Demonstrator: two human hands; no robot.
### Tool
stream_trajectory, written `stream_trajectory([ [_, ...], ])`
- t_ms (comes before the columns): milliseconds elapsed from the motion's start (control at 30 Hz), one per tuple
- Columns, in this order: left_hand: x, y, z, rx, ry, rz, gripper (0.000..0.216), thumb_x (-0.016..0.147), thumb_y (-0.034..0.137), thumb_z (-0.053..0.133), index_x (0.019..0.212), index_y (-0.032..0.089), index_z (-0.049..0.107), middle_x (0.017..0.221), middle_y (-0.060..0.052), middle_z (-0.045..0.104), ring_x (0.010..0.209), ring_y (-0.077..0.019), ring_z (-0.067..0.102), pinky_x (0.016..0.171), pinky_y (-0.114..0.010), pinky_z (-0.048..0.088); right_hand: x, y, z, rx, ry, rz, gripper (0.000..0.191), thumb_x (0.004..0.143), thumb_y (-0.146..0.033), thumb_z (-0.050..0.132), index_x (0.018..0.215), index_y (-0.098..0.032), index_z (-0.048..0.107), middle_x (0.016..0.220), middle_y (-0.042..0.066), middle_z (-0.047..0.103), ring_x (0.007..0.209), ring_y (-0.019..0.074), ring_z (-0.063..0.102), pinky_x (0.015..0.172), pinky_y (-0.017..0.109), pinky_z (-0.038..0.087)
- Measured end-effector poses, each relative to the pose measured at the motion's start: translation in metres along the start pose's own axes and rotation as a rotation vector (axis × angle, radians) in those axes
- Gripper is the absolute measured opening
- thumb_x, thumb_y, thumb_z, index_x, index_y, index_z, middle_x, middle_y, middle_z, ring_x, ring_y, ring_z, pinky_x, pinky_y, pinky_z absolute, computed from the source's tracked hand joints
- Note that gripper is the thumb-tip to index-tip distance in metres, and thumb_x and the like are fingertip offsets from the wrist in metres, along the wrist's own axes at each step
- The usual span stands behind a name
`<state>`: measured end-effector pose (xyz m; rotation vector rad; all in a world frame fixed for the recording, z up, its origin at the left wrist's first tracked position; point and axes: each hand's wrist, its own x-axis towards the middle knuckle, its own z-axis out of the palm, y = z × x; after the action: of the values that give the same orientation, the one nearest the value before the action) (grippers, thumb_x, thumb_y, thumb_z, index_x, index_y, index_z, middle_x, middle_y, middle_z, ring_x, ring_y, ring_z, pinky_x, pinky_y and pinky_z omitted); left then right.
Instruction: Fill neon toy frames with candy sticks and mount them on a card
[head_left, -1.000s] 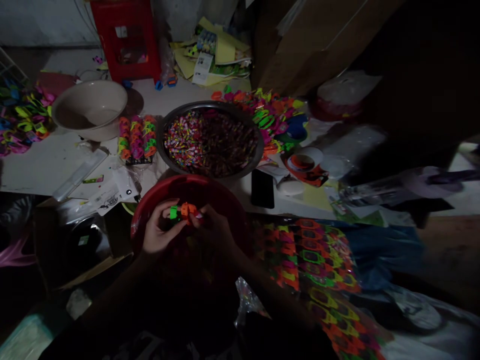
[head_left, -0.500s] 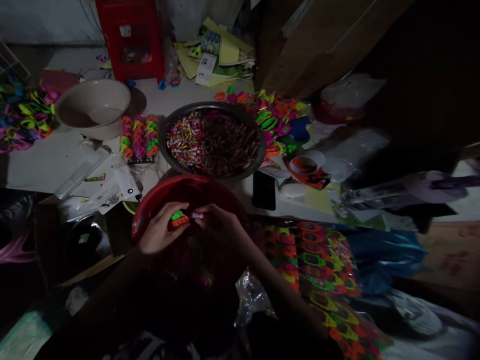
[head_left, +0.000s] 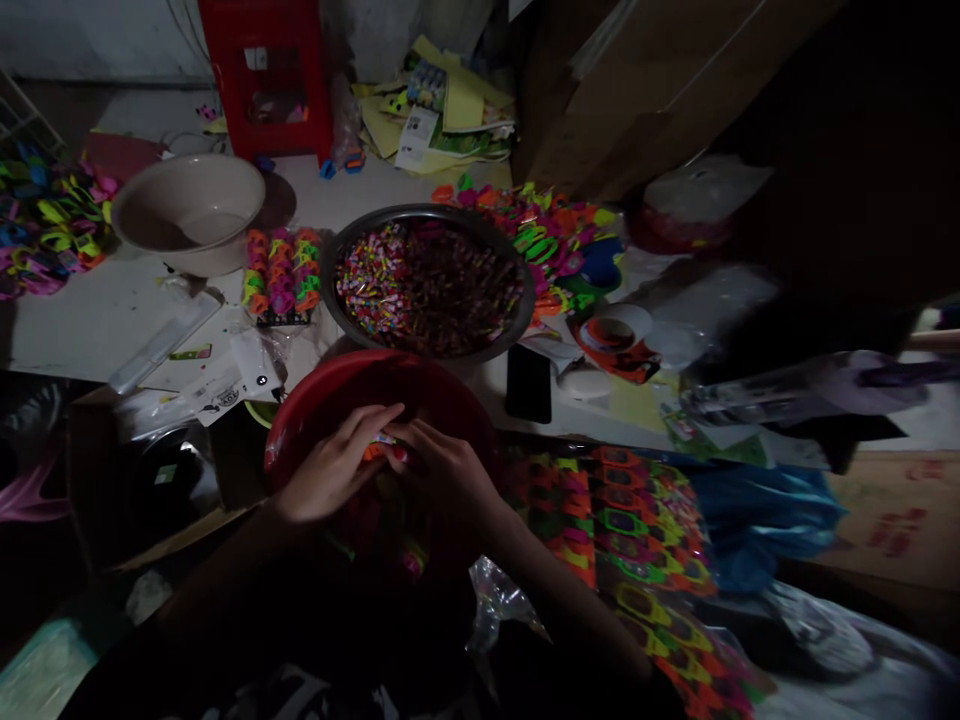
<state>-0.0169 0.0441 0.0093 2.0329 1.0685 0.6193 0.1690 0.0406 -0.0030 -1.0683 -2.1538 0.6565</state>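
Observation:
Over the red basin (head_left: 469,410), my left hand (head_left: 326,475) and my right hand (head_left: 450,475) meet fingertip to fingertip. The left fingers are closed on an orange plastic toy piece (head_left: 373,453), which looks like a toy watch and is mostly covered. My right fingers pinch a small wrapped candy (head_left: 385,438) against it. Inside the basin, dim coloured pieces (head_left: 412,560) lie below the hands. Just beyond it stands a metal bowl (head_left: 527,318) full of small wrapped candies (head_left: 375,275).
A pile of bright toy pieces (head_left: 540,240) lies behind the metal bowl. On the left are a pale bowl (head_left: 217,255) and a pack of toy pieces (head_left: 281,270). A phone (head_left: 529,383) lies right of the basin, above packed toy watches (head_left: 626,520). A red stool (head_left: 266,70) stands behind.
My two hands have come together, bringing the candy from the right up against the orange piece. The green part that showed in my left hand is now hidden by fingers.

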Motion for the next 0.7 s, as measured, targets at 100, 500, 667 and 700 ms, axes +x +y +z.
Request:
stream_trajectory([
  [100,-0.001,0.0,0.002,-0.027,-0.026,-0.032,0.06,0.089,0.01,0.047,0.143,0.029,0.031,0.143,-0.007,0.042,0.134,-0.019,0.042,0.11,-0.035,0.04,0.001,-0.01,-0.002,-0.082,-0.039,-0.012,0.025,0.092,-0.012,0.045,0.113,-0.014,0.057,0.097,0.01,0.065,0.085,0.0174,0.065,0.071,0.025,0.052],
  [500,-0.002,-0.008,0.006,-0.084,-0.039,-0.186,0.055,0.085,0.01,0.046,0.138,0.024,0.044,0.148,-0.006,0.036,0.133,-0.021,0.043,0.11,-0.034,0.038,0.023,-0.038,-0.011,-0.233,-0.525,0.253,0.038,0.088,-0.009,0.047,0.126,-0.009,0.049,0.115,0.015,0.061,0.1,0.0208,0.062,0.077,0.028,0.049],
  [667,-0.004,-0.012,0.009,-0.078,-0.041,-0.189,0.05,0.088,0.011,0.042,0.134,0.028,0.049,0.149,-0.005,0.036,0.125,-0.0204,0.051,0.105,-0.033,0.043,0.024,-0.035,-0.012,-0.236,-0.585,0.277,0.041,0.088,-0.01,0.049,0.129,-0.009,0.048,0.117,0.015,0.061,0.099,0.0216,0.064,0.076,0.027,0.048],
  [700,-0.003,-0.012,0.008,-0.067,-0.039,-0.194,0.049,0.088,0.011,0.042,0.134,0.028,0.049,0.148,-0.006,0.036,0.124,-0.0206,0.052,0.104,-0.033,0.044,0.024,-0.032,-0.011,-0.216,-0.581,0.269,0.041,0.088,-0.011,0.05,0.128,-0.009,0.048,0.117,0.015,0.061,0.097,0.0215,0.065,0.074,0.027,0.048],
])
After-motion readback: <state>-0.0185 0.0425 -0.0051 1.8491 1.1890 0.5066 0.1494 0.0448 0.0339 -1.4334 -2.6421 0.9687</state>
